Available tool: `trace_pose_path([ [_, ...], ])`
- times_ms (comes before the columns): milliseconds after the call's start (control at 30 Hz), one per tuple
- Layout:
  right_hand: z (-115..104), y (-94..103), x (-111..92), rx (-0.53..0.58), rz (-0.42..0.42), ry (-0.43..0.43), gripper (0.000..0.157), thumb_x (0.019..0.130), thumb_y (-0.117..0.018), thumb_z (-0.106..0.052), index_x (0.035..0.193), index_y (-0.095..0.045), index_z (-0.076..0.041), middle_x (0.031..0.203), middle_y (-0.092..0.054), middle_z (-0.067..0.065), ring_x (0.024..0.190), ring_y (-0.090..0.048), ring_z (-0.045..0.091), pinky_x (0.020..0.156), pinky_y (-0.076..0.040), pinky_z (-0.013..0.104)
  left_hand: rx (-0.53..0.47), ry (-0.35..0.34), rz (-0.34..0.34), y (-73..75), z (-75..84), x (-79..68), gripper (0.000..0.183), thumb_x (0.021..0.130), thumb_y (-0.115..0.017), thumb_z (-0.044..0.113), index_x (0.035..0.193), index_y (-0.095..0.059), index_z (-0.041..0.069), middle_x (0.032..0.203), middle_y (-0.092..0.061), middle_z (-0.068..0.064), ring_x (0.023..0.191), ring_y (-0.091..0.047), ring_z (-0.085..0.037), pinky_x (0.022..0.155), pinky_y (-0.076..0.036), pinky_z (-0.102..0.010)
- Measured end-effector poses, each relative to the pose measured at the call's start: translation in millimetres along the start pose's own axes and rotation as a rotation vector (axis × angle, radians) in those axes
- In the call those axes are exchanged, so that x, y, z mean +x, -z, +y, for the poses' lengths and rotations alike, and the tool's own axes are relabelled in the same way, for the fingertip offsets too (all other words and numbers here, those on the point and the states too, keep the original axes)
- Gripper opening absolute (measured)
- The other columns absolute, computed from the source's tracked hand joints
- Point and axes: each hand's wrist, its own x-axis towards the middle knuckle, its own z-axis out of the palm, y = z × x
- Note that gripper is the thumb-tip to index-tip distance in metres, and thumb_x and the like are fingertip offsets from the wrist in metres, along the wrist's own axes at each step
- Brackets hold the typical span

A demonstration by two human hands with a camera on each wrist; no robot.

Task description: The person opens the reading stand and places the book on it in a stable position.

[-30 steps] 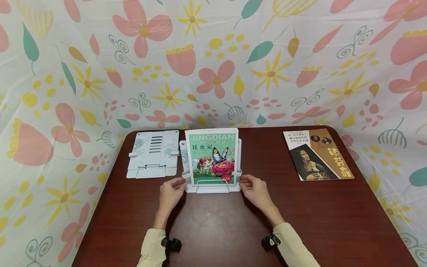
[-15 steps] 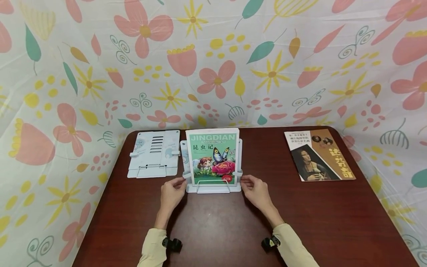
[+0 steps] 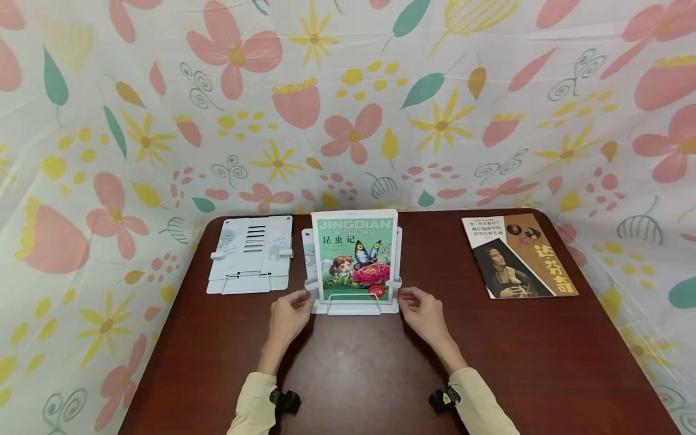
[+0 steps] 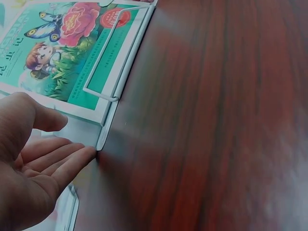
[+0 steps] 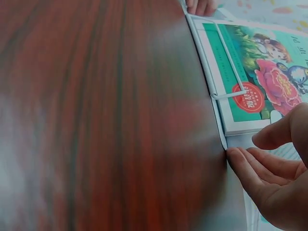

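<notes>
A white book stand (image 3: 394,308) stands on the table, tilted back, with a green-covered children's book (image 3: 353,260) propped on it. The wire rest and the side clips hold the book in front. At the stand's lower left corner, my left hand (image 3: 290,314) grips the edge between thumb and fingertips. My right hand (image 3: 424,313) holds the opposite lower corner in the same way. In the left wrist view the thumb (image 4: 50,119) lies over the stand's side, fingers at its corner. The right wrist view has the right fingertips (image 5: 236,155) against the base corner.
A second white book stand (image 3: 251,257) lies folded flat at the back left. On the right lies a brown and white book (image 3: 519,257) with a portrait on its cover. A patterned cloth (image 3: 353,121) hangs behind the dark wooden table (image 3: 348,374).
The book stand with the green book has slid a little to the right, both hands moving along with it. The folded stand and the brown book stay in place.
</notes>
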Motion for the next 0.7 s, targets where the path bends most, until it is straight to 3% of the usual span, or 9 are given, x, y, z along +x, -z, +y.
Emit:
trace_pose_path([
  [300, 9, 13.0, 2, -0.053, 0.068, 0.019, 0.023, 0.09, -0.07, -0.003, 0.111, -0.072, 0.005, 0.104, -0.076, 0.021, 0.094, -0.076, 0.031, 0.079, -0.063, 0.036, -0.027, 0.001, -0.045, -22.9, 6.6, 14.4, 0.028, 0.09, -0.075, 0.013, 0.115, -0.076, 0.0, 0.107, -0.077, -0.017, 0.095, -0.077, -0.028, 0.079, -0.063, -0.035],
  [700, 19, 30.9, 5, -0.118, 0.033, 0.023, 0.045, 0.092, -0.066, -0.004, 0.135, -0.058, 0.01, 0.126, -0.067, 0.03, 0.113, -0.069, 0.04, 0.094, -0.057, 0.05, -0.062, 0.037, -0.095, -61.2, 24.6, 31.8, 0.036, 0.092, -0.07, 0.015, 0.124, -0.072, 0.0, 0.115, -0.075, -0.017, 0.102, -0.075, -0.027, 0.084, -0.062, -0.034],
])
